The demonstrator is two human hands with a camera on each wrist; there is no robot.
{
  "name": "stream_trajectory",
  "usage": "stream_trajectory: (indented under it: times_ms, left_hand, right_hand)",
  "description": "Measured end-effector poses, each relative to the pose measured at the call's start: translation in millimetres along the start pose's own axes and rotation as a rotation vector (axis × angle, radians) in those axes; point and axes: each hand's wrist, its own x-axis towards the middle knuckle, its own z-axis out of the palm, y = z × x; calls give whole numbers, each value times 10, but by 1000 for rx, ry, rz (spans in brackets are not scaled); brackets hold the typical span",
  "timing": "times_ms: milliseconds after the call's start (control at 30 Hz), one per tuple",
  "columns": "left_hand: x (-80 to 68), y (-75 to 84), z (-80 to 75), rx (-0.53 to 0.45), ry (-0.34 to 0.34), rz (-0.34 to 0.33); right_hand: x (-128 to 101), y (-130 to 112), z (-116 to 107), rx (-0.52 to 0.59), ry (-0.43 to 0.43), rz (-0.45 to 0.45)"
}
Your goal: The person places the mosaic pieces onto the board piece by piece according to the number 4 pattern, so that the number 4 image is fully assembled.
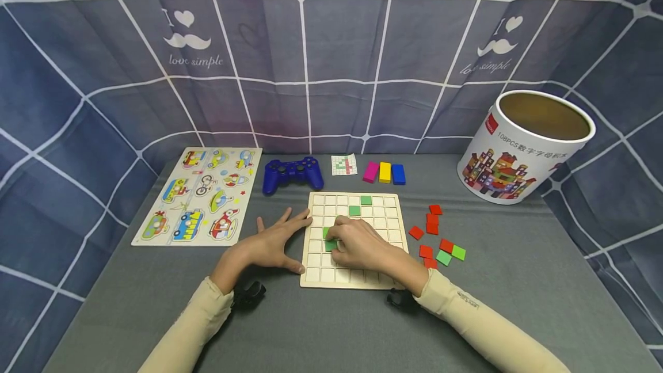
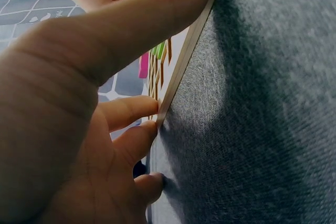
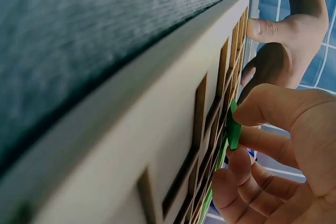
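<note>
A wooden grid board (image 1: 318, 275) lies flat on the table, with green square tiles (image 1: 366, 200) in some of its cells. My left hand (image 1: 271, 244) is spread along the board's left side, its thumb and fingertips touching the edge. Over the board's left-middle cells, my right hand (image 1: 362, 244) pinches a green tile (image 3: 233, 125) between thumb and fingers. In the right wrist view that tile is tilted against the grid; whether it sits in a cell I cannot tell. The right hand hides part of the middle of the board.
Loose red tiles (image 1: 432, 219) and green tiles (image 1: 443, 257) lie right of the board. Behind it are a small pattern card (image 1: 344, 164), a blue game controller (image 1: 293, 173) and coloured blocks (image 1: 384, 172). A picture puzzle board (image 1: 197, 197) lies left; a large tub (image 1: 518, 157) stands back right.
</note>
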Motion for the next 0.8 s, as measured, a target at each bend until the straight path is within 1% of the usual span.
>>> stream_trajectory:
  times_ms: [233, 433, 600, 800]
  left_hand:
    - [9, 10, 4, -5, -8, 3]
    - [16, 15, -1, 6, -10, 6]
    - [12, 28, -6, 11, -17, -7]
    - [6, 23, -8, 16, -8, -21]
  right_hand:
    - [25, -27, 30, -5, -38, 10]
    - [-38, -12, 13, 34, -21, 36]
    - [-210, 12, -31, 47, 23, 36]
    - [-517, 99, -137, 37, 101, 43]
